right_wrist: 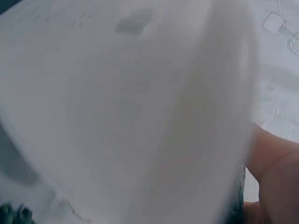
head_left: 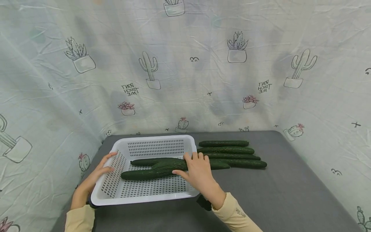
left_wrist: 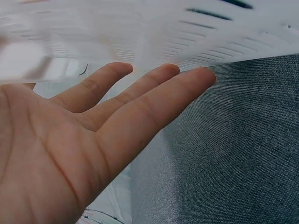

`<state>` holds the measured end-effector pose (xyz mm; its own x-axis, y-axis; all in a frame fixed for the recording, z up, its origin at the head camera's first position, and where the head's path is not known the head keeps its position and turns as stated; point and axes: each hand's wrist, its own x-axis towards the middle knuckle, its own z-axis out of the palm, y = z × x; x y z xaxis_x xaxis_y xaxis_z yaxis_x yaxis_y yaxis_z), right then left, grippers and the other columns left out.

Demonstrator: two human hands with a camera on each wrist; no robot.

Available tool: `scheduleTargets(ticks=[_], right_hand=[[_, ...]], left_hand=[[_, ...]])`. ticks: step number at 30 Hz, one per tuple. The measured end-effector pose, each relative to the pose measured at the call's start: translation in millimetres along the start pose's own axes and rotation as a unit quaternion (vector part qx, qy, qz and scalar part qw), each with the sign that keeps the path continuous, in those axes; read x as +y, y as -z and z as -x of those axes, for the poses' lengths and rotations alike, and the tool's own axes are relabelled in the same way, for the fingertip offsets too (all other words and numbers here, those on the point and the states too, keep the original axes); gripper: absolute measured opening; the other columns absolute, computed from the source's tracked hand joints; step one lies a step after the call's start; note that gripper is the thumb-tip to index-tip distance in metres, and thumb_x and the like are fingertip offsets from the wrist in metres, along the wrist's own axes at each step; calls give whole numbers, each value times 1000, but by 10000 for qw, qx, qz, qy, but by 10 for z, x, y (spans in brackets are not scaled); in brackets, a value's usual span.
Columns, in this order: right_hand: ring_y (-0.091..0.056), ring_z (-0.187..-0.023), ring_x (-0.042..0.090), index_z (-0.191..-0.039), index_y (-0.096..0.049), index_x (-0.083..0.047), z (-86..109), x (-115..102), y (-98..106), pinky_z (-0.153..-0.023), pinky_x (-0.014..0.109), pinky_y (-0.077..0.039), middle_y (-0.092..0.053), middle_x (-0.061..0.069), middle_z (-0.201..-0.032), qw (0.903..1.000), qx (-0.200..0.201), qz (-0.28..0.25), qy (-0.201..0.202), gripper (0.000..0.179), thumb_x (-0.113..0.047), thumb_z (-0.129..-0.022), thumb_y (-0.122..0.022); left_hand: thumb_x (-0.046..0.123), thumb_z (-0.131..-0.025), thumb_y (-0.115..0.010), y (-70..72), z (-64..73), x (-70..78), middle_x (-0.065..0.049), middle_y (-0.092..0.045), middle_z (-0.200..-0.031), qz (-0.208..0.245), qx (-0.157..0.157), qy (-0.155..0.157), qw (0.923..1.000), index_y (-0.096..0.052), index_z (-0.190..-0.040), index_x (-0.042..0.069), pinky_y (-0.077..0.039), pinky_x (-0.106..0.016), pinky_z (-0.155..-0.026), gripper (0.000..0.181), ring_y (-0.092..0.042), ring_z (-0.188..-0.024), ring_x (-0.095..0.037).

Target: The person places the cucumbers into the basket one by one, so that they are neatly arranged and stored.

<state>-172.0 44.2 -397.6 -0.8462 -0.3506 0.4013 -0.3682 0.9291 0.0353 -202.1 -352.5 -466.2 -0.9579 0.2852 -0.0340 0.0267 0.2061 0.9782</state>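
Observation:
A white perforated plastic basket (head_left: 145,201) stands on the grey table. Inside lie two long dark green cucumbers, a front cucumber (head_left: 136,175) and a rear one (head_left: 142,162). My right hand (head_left: 200,172) grips another cucumber (head_left: 218,165) over the basket's right rim, one end inside and the other sticking out. At the left rim my left hand (head_left: 97,174) holds the basket, its thumb and a finger over the edge. Three outstretched fingers (left_wrist: 154,105) show below the basket wall in the left wrist view. The basket's blurred wall fills most of the right wrist view, hiding the held cucumber.
Several cucumbers (head_left: 229,150) lie side by side on the table (head_left: 278,187), right of the basket. A patterned cloth (head_left: 185,74) hangs behind the table and along both sides.

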Motion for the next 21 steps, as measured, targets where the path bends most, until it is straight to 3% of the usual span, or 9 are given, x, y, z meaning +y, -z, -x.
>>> scheduleTargets(ticks=[7,16,21], right_hand=[[-43,-71,21,-94,-50,-18,-13,-332,-70,-64,32,-33,-48,4,-81,9994,224,179,206,58,-73,-77,-46],[-43,-81,22,-99,-47,-17,-72,-687,-180,-74,35,-35,-49,5,-89,9986,-477,87,195,58,-72,-80,-43],[-42,-80,20,-102,-49,-19,-110,-798,-264,-74,34,-33,-50,3,-89,9983,-478,180,296,61,-74,-79,-40]], left_hand=[[15,-97,-37,11,4,-3,-21,2,-146,-29,-6,-52,10000,-3,-147,27,-49,-50,-69,61,-27,-119,-54],[15,-97,-37,1,8,-1,-21,4,-146,-73,-1,-40,10000,-2,-147,28,-48,-49,-69,63,-23,-120,-56],[14,-97,-37,2,-15,-5,-21,4,-146,-103,-7,-50,9999,-3,-147,28,-48,-50,-69,62,-24,-119,-56]])
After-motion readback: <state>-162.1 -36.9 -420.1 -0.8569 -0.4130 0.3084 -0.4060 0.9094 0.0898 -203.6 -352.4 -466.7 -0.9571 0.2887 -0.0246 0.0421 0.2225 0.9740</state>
